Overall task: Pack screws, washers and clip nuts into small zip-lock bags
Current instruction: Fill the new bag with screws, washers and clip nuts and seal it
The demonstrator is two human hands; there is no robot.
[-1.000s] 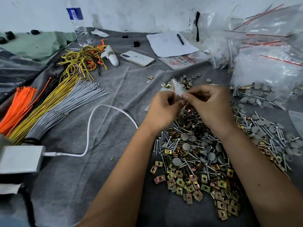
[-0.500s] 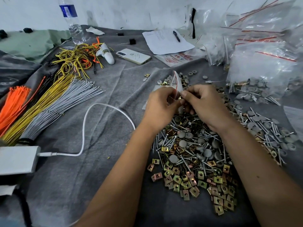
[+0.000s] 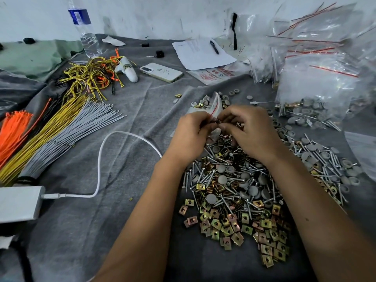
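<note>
Head view: small zip-lock bag pinched at its red-striped mouth by left hand and right hand above the loose hardware pile, hands drawn closer together than a second ago, filling judged under way.

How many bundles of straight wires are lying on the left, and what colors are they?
3. The orange bundle lies farthest left, the yellow bundle beside it, and the grey bundle nearest the white cable. Thin dark wires between orange and yellow may be another bundle, mostly hidden.
</note>
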